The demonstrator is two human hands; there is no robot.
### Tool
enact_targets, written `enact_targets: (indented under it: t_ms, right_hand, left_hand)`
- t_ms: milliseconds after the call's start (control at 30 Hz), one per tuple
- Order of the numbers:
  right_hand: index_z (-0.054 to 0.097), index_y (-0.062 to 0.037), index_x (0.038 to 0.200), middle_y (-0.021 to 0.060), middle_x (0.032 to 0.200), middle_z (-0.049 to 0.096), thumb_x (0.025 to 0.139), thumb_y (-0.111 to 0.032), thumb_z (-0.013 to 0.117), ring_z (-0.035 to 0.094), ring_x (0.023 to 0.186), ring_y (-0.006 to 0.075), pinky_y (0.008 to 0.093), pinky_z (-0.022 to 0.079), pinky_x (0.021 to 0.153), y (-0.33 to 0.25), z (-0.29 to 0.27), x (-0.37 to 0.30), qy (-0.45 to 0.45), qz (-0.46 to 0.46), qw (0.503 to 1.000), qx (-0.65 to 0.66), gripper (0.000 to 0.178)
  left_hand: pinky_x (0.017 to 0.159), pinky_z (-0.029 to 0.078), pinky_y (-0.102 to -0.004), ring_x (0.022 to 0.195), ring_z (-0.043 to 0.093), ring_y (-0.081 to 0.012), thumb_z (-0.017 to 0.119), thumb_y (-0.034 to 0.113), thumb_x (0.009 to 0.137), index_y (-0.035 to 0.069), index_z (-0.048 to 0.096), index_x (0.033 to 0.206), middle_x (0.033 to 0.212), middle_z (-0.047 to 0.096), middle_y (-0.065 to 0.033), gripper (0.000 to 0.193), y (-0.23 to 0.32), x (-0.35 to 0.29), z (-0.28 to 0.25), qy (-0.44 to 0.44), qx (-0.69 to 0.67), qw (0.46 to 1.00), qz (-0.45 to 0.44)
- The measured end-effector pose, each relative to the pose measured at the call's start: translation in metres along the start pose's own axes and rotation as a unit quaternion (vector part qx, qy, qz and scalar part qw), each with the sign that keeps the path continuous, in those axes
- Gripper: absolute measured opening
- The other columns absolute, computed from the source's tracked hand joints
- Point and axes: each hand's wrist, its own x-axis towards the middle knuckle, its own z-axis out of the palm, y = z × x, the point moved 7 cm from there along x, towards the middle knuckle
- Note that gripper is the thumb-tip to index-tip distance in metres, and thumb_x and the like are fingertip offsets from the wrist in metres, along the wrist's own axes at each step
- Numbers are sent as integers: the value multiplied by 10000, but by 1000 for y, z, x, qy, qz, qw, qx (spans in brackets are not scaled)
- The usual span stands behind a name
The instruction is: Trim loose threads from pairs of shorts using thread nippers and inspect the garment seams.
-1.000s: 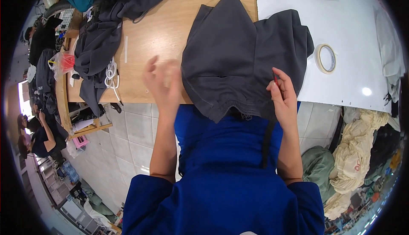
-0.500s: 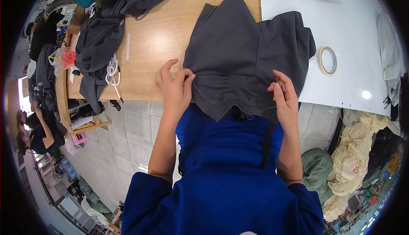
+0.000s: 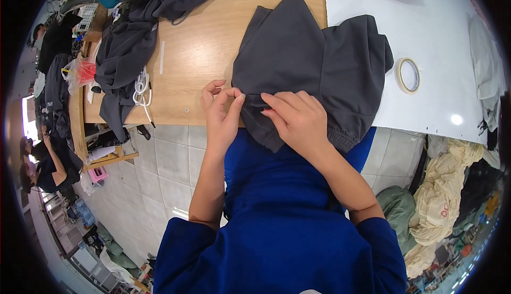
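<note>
A dark grey garment (image 3: 282, 43) with a gathered elastic edge lies on the table and hangs over its front edge towards my lap. At its left side, my left hand (image 3: 222, 107) pinches the fabric between thumb and forefinger, beside a short horizontal seam or slit. My right hand (image 3: 298, 118) is over the garment close to that seam, thumb and fingertips nearly together. Between them is a thin, small tool with a bit of red, mostly hidden by the fingers; its kind cannot be made out.
A roll of tape (image 3: 408, 75) lies on the white tabletop (image 3: 442, 38) at right. More dark grey garments (image 3: 128, 54) and a white cord (image 3: 141, 86) lie on the wooden table's left side. Cream cloth (image 3: 439, 198) is heaped at lower right. People (image 3: 50, 161) are at far left.
My right hand has moved left across the garment, from its right side to the seam near my left hand. My left hand stays at the garment's left edge.
</note>
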Motion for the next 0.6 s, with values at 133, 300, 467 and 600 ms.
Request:
enact_targets:
  t_ms: [133,300,467,600]
  right_hand:
    - [687,-154,964,-55,812,603,732,-233,688,532,685,139,275,415,598,-4,10,5,1,-13,999,-38,245]
    - [695,-160,942,-62,803,604,727,-229,692,531,684,133,273,416,603,-3,13,8,3,-22,999,-50,226]
    - [701,-104,941,5,802,659,719,-139,717,572,661,181,286,452,615,3,7,9,2,8,1000,5,225]
    - [681,-81,955,52,834,661,735,-136,712,592,678,224,294,475,632,26,-17,5,62,71,994,48,228]
  left_hand:
    - [956,302,-377,1065,391,-259,667,191,816,119,647,858,1183,453,-88,86,5,-2,-1,12,18,1000,16]
    - [952,303,-387,1069,386,-269,667,199,816,127,648,854,1190,447,-89,84,10,-1,-1,9,25,999,17]
    - [919,348,-336,1005,473,-228,617,116,832,73,623,954,1028,539,-94,129,-2,5,-15,64,-72,995,13]
    - [935,346,-341,1030,507,-208,574,68,839,26,475,1231,1082,594,-101,406,7,10,-39,170,-37,984,31]
